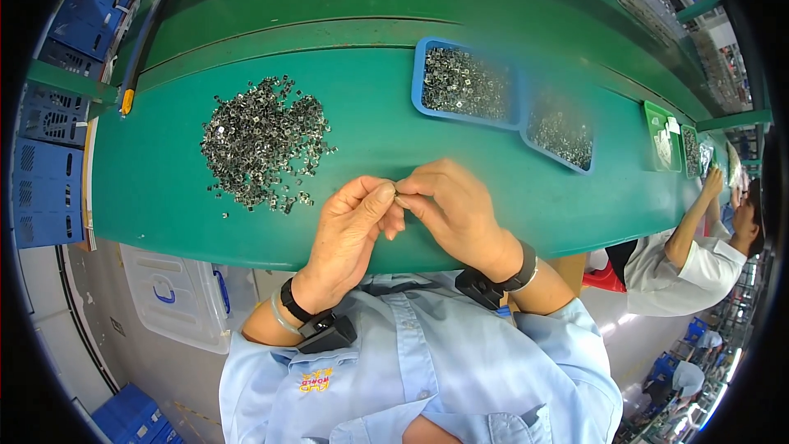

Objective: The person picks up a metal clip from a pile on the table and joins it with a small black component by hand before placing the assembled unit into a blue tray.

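Note:
My left hand (352, 226) and my right hand (454, 212) meet over the near edge of the green table, thumbs and fingertips pinched together. Between them is a tiny dark metal part (396, 195), mostly covered by the fingers; its exact kind I cannot make out. To the left lies a loose heap of small shiny black-and-silver square metal parts (261, 141). Beyond my right hand stands a blue tray (419, 82) filled with similar small parts. A second blue tray (567, 164), blurred in the picture, sits against it with more of them.
A green tray (662, 138) with white pieces stands at the table's far right, near a co-worker (686, 267) seated there. Blue crates (49, 193) are stacked at the left. A clear lidded plastic box (177, 300) rests on the floor below the table (156, 189).

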`<state>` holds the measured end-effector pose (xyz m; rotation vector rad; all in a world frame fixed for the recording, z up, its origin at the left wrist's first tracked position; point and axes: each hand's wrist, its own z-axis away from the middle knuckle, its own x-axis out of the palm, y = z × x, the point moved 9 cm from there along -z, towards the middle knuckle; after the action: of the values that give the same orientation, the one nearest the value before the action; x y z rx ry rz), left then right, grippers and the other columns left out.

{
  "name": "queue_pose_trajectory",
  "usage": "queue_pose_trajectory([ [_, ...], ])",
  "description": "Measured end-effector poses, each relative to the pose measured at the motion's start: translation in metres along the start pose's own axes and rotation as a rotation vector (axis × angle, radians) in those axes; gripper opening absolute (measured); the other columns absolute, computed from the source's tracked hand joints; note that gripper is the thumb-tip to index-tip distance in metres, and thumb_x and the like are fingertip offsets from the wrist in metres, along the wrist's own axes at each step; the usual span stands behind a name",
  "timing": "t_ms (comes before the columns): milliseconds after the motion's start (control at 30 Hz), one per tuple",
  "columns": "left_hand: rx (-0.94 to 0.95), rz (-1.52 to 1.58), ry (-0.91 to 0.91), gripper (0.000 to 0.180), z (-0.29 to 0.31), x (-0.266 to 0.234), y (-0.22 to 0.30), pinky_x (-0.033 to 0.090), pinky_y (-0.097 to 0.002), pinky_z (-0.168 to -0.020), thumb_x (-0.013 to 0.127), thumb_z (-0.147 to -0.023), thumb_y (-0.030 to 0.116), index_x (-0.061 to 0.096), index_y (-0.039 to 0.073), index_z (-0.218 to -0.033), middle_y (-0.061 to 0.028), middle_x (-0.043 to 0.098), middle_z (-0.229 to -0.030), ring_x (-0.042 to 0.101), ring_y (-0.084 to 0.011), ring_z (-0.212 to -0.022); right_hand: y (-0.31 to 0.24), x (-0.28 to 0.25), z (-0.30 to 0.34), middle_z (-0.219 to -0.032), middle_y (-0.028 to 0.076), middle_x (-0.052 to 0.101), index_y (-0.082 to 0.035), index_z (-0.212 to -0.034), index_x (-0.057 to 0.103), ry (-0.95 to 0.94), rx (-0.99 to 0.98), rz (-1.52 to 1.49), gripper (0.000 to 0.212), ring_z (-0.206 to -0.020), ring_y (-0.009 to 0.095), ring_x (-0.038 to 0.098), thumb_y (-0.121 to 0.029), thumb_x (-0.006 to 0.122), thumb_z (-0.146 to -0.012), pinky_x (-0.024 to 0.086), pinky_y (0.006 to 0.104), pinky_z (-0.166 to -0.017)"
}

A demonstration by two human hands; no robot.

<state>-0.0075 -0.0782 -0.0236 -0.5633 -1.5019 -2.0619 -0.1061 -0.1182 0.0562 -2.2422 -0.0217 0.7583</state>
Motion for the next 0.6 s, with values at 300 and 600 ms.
queue_pose_trajectory([
  [300,0.003,0.035,0.005,0.017,0.0041,0.0066,0.0075,0.043,-0.0244,-0.058,0.051,-0.094,0.017,0.057,0.002,-0.096,-0.0051,0.058,-0.076,0.054,-0.0123,-0.066,0.0019,-0.0027,0.001,-0.08,0.005,0.059,-0.007,-0.089,0.059,0.021,0.037,-0.042,0.017,-0.069,0.023,0.057,-0.003,0.067,-0.074,0.046,0.033,-0.059],
  [600,-0.011,0.035,-0.027,0.015,0.0028,0.0065,0.0042,0.042,-0.0239,-0.056,0.053,-0.093,0.017,0.056,0.003,-0.093,-0.005,0.058,-0.075,0.053,-0.0122,-0.065,-0.002,-0.0022,0.0011,-0.082,0.007,0.062,-0.006,-0.088,0.06,0.003,0.032,-0.038,0.018,-0.073,0.022,0.059,-0.002,0.07,-0.073,0.047,0.031,-0.062],
])
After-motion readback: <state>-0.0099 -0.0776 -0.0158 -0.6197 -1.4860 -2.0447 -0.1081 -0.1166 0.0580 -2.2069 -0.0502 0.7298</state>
